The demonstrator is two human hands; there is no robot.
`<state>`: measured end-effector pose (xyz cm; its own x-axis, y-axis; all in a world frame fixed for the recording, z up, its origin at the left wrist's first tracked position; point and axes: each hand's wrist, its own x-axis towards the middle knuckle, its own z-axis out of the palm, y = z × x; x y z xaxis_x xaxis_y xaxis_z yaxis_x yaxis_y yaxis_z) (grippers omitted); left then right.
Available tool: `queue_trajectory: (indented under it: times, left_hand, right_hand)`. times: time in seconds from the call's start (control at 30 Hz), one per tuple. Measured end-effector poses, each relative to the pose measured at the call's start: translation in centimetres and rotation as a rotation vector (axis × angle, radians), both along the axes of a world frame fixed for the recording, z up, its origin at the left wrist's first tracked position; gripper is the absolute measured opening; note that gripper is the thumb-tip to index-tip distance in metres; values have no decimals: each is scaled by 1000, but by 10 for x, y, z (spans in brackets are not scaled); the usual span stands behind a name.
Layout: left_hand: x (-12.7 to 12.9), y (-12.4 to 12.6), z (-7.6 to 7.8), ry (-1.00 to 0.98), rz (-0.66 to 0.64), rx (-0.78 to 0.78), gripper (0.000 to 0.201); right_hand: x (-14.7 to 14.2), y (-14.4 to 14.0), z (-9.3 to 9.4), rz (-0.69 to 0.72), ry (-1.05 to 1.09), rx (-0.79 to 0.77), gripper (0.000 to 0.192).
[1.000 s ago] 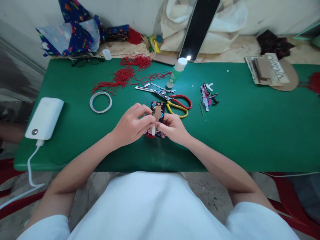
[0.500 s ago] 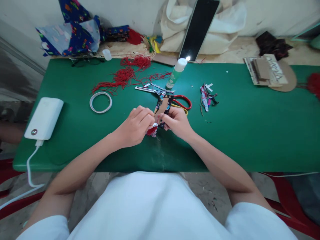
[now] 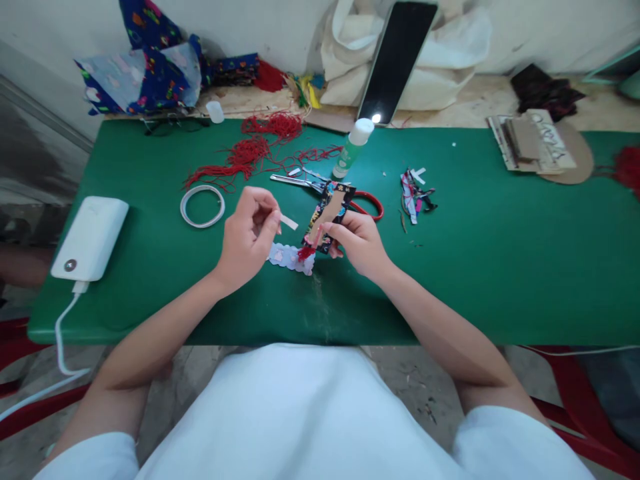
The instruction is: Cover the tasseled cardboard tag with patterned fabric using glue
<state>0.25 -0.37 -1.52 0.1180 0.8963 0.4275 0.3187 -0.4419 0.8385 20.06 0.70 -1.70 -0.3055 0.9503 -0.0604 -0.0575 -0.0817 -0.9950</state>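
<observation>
— Dark floral fabric-wrapped cardboard rectangle (image 3: 331, 215), raised over the green table (image 3: 475, 267): who has it?
— The right hand (image 3: 356, 240), fingers closed on its lower end, red tassel (image 3: 305, 253) dangling.
— And the other hand?
— The left hand (image 3: 247, 230) pinches a small white paper strip (image 3: 289, 222) above a pale scalloped fabric piece (image 3: 290, 258).
— Nearby?
— Red-and-yellow-handled scissors (image 3: 320, 183) just behind.

Green table (image 3: 500, 267), red thread (image 3: 250, 153), scissors (image 3: 350, 197) with red and yellow handles, white power bank (image 3: 90, 237). The fabric piece (image 3: 330, 213) is black with colourful little prints, tan in the middle.
</observation>
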Motion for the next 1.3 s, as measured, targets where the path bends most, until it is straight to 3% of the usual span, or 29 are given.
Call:
queue_trajectory:
  times: [0.13, 0.2, 0.37, 0.5, 0.8, 1.13, 1.3]
  left_hand:
    - [-1, 3, 2, 330, 103, 156, 20]
    - [1, 1, 4, 372, 53, 77, 22]
    - [8, -5, 7, 151, -237, -367, 14]
    - [12, -7, 3, 18, -302, -555, 23]
    - [13, -7, 4, -127, -332, -668, 27]
    - [16, -7, 0, -257, -366, -753, 24]
    - [14, -7, 2, -277, -364, -757, 21]
  right_hand:
    - [-1, -3, 0, 15, -12, -12, 18]
    - [-1, -4, 0, 31, -26, -15, 19]
    - [-1, -7, -3, 58, -35, 25, 18]
    - [-1, -8, -4, 57, -48, 62, 18]
    - [-1, -6, -2, 90, 29, -55, 18]
    - [-1, -8, -2, 91, 3, -80, 22]
    - [0, -2, -2, 82, 84, -268, 21]
